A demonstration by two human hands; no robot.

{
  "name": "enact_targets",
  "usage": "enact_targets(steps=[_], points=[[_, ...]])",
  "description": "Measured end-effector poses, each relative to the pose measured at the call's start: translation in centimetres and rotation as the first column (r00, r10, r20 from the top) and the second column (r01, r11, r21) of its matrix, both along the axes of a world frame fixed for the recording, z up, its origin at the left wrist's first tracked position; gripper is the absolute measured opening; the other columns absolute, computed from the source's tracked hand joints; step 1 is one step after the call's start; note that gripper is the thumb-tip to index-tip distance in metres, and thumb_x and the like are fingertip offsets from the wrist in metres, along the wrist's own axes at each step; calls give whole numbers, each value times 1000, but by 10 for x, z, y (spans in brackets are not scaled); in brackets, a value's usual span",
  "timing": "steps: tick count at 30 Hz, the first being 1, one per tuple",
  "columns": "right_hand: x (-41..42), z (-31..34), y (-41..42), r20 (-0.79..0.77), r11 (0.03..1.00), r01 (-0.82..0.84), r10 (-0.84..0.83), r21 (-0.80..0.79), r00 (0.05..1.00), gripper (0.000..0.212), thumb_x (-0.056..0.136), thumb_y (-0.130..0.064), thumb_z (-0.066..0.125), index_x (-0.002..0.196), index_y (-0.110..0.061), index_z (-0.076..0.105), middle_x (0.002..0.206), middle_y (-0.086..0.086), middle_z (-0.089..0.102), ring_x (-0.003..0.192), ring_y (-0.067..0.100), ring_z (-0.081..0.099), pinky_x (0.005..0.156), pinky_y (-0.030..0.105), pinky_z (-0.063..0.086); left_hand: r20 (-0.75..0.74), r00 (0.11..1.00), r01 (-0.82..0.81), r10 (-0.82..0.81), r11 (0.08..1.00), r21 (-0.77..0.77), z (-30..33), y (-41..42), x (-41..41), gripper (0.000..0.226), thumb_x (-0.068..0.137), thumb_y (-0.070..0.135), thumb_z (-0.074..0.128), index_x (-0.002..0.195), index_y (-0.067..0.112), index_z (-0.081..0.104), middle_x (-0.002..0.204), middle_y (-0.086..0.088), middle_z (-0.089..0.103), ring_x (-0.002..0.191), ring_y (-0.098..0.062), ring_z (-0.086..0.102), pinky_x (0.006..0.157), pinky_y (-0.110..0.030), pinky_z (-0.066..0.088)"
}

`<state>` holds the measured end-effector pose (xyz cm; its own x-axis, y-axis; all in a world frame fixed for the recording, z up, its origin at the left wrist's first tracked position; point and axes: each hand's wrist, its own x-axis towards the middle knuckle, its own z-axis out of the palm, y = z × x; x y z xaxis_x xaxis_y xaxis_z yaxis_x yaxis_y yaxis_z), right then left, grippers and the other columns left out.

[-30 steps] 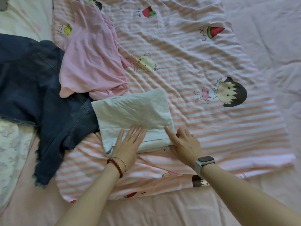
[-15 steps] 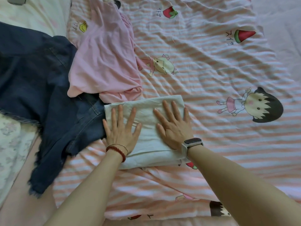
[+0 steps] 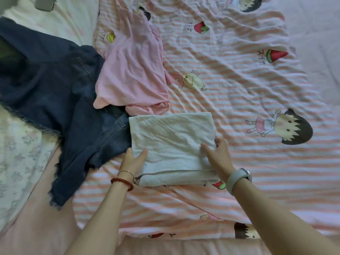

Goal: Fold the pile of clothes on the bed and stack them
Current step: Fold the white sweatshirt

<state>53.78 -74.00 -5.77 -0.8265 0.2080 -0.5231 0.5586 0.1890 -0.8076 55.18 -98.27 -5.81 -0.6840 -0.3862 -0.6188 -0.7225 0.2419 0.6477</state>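
Head view, steeply down, close.

Folded cloth (image 3: 172, 144) is lying on the blanket (image 3: 239, 162), mid-frame. Your left hand (image 3: 133, 160) is sitting at its left edge, your right hand (image 3: 218, 156) at its right edge, both touching it. Shirt (image 3: 134, 70) is lying just behind the cloth, touching its far edge. Denim (image 3: 60, 100) is lying left of both, shirt overlapping it, cloth's left edge touching it.
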Motion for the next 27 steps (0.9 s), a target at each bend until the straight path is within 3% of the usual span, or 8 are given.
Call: enact_targets(steps=[2,5,10,15,17,19,22,27], points=[[2,3,-1,16,998,-3,4,-61,1000,34,86,-15,58,119,-14,49,112,3,61,94,19,62,79,36,54,0,999,54,-54,999,7,-1,3,0,31,86,27,63,107,11,47,105,-3,57,100,-23,54,87,-33,43],[14,11,3,15,992,32,-31,-123,999,37,89,-15,56,125,-15,47,110,3,60,88,12,62,67,24,52,-66,997,-30,33,998,49,4,9,5,33,88,17,61,115,2,51,114,-12,58,106,-27,55,91,-37,46],[55,29,18,6,980,76,-76,-185,997,37,92,-13,51,127,-17,41,112,0,56,94,10,59,70,21,50,-194,977,-69,93,989,128,37,33,35,16,89,5,57,105,4,55,100,-8,61,89,-18,57,70,-24,47],[118,61,65,-70,997,75,-74,-1,995,31,91,-12,52,120,-20,46,103,-13,53,89,-2,53,67,11,42,-173,982,-41,78,977,211,74,77,96,12,88,5,58,100,10,59,90,3,63,79,-7,59,66,-19,49],[150,76,89,-66,994,102,-99,40,993,29,91,-11,53,118,-20,47,103,-13,53,90,-2,53,67,7,41,-156,987,-8,41,978,208,83,102,119,12,87,4,60,98,10,60,87,3,64,78,-9,60,64,-17,51],[181,90,116,-56,988,133,-128,81,990,28,91,-9,52,118,-15,48,106,-8,55,90,-4,52,69,2,40,-119,993,27,-3,978,206,91,132,139,14,86,4,61,100,6,60,91,-2,64,83,-16,60,72,-25,52],[219,112,159,-50,967,197,-191,161,980,33,91,-9,52,124,-7,49,113,-3,56,102,12,54,86,21,41,-91,992,107,-88,968,228,105,181,155,9,87,6,61,96,9,61,94,-5,65,84,-17,60,80,-32,50],[253,142,245,-104,919,339,-324,201,940,37,92,-10,52,129,-9,47,120,-3,54,109,12,50,90,25,38,-186,956,267,-227,936,231,130,278,158,19,89,10,59,77,25,57,78,9,62,71,-6,57,66,-22,48]])
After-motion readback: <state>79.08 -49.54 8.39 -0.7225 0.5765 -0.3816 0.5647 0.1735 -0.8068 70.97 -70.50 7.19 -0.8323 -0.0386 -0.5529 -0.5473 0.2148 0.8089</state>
